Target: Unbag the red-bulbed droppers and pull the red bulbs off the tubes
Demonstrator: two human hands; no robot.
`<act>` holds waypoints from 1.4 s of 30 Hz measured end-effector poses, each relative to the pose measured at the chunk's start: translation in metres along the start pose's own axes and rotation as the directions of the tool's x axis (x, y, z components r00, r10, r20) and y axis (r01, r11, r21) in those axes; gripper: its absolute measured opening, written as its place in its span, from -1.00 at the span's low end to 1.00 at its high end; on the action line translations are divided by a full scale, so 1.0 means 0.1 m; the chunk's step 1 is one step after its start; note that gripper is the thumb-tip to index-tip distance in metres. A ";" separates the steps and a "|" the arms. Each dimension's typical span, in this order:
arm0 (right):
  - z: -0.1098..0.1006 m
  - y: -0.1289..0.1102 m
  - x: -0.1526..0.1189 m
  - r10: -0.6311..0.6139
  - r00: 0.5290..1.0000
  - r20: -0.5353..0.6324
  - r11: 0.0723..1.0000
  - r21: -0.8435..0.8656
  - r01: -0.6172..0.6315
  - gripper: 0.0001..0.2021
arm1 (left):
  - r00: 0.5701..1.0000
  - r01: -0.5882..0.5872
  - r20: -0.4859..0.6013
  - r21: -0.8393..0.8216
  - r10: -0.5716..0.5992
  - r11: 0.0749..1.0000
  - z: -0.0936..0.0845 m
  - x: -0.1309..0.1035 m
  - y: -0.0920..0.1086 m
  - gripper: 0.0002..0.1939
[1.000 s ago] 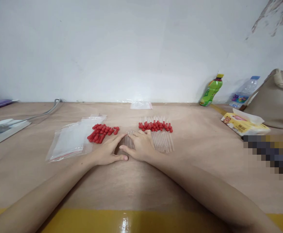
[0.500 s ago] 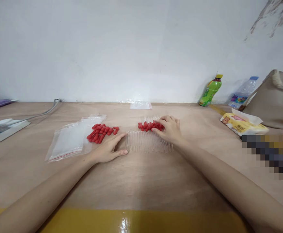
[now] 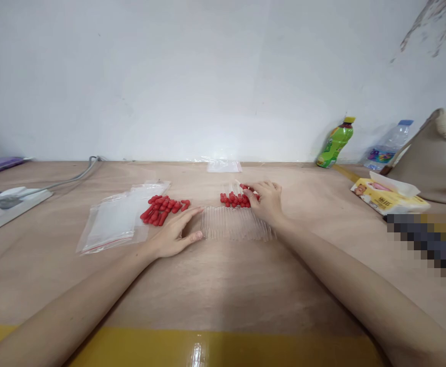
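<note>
A row of clear thin tubes (image 3: pixel 234 223) lies side by side on the table, with a cluster of red pieces (image 3: pixel 233 200) along its far edge. My left hand (image 3: pixel 177 233) rests at the row's left end, thumb and fingers apart, holding nothing. My right hand (image 3: pixel 265 201) is over the right part of the red cluster, thumb and forefinger pinched on a red piece (image 3: pixel 244 187) at the far side. A second pile of red pieces (image 3: pixel 161 208) lies beyond my left hand, beside clear plastic bags (image 3: pixel 111 219).
A flat clear bag (image 3: pixel 224 166) lies by the wall. Green bottle (image 3: pixel 336 142), clear bottle (image 3: pixel 385 145), tissue pack (image 3: pixel 389 194) and beige bag (image 3: pixel 429 158) stand at the right. A white power strip (image 3: pixel 20 204) with cables is at the left.
The fingers of my right hand have lifted slightly and now pinch a red piece above the cluster's far side. My left hand stays beside the tubes. The view has shifted slightly.
</note>
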State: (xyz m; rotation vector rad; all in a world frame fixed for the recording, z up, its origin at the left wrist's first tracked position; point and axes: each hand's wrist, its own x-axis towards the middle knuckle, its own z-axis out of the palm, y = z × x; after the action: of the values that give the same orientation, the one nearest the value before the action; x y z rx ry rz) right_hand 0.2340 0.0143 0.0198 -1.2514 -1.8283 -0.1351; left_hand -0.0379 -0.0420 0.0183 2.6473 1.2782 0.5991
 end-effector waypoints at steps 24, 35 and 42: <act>-0.37 -0.35 -0.70 -0.340 0.920 0.194 0.938 0.138 0.318 -0.75 | 0.802 -0.380 -0.260 0.474 0.538 0.795 0.30 0.15 0.46 -0.83; -0.33 -0.41 -0.75 -0.474 0.870 0.138 0.875 -0.034 0.482 -0.84 | 0.764 -0.456 -0.294 0.385 0.575 0.803 0.34 0.11 0.48 -0.85; -0.33 -0.34 -0.79 -0.501 0.858 0.112 0.860 -0.045 0.508 -0.83 | 0.773 -0.470 -0.283 0.346 0.567 0.812 0.35 0.09 0.47 -0.88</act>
State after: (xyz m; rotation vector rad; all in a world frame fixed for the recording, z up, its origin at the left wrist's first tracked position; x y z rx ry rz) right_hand 0.2343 -0.0747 -0.0043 -0.8047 -2.2221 -0.4426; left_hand 0.0152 -0.0626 0.0032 3.2517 0.6817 1.1354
